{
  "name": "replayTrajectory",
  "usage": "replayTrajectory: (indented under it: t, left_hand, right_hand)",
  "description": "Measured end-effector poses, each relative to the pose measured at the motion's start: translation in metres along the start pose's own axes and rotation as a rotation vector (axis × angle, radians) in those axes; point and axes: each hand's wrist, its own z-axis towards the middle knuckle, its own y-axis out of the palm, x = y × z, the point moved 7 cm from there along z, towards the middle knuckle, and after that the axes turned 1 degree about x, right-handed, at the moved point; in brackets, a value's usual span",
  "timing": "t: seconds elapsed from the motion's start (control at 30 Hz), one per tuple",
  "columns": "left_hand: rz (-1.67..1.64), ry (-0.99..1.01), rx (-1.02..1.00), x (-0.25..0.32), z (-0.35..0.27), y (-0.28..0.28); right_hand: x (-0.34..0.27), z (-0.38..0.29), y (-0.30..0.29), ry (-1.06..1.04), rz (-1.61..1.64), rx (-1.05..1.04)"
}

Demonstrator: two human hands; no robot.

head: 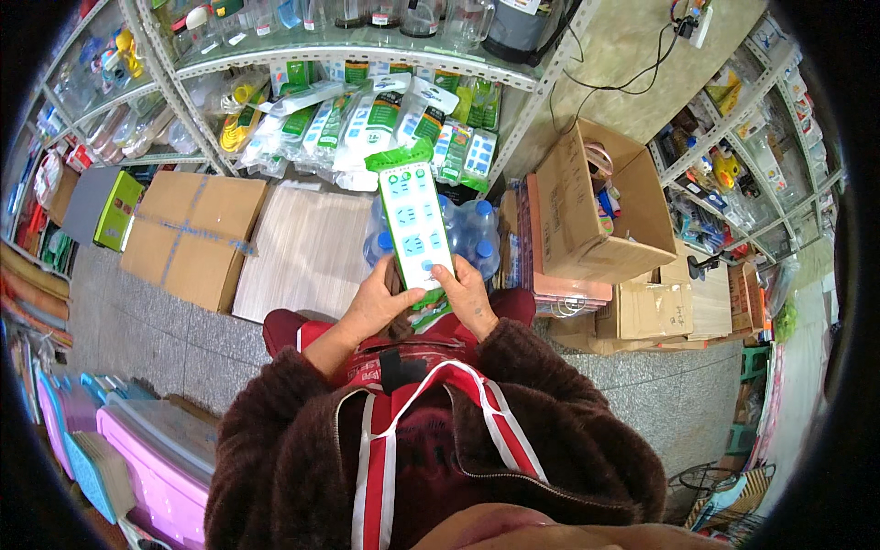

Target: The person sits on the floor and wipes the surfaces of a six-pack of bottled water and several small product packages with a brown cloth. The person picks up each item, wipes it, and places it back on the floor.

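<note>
Both hands grip the lower end of a packaged power strip (414, 227), white with blue sockets in a green-edged pack. My left hand (375, 302) holds its left side, and a brown cloth-like thing shows beside those fingers. On the lower right, my right hand (467, 292) has its thumb on the front near the switch. The strip points away from me, its green top end near the shelf edge. Behind it stand blue-capped plastic bottles (483, 251), partly hidden. More packaged power strips (375, 124) lie and stand on the lower shelf ahead.
A glass shelf (440, 58) above carries jugs. To the left lie a taped cardboard box (196, 234) and a pale wood-grain board (302, 247). An open cardboard box (584, 213) sits on stacked goods at right. Purple plastic bins (148, 447) stand at lower left.
</note>
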Motion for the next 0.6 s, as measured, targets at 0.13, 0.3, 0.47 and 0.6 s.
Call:
replayTrajectory:
  t: [0.13,0.3,0.47,0.6]
  left_hand:
    - [-0.108,-0.107,0.21,0.003,0.005,-0.029]
    - [0.782,0.606,0.385,0.077,0.011,-0.03]
    - [0.879,0.634,0.088,0.074,0.008,0.015]
    - [0.727,0.597,-0.059,0.065,0.0,0.026]
  right_hand:
    - [-0.002,0.003,-0.009,0.037,0.071,0.021]
    - [0.01,-0.002,-0.002,0.124,0.047,0.029]
    - [0.025,-0.005,-0.01,0.169,0.09,0.089]
    - [0.035,-0.002,-0.029,0.085,-0.035,0.165]
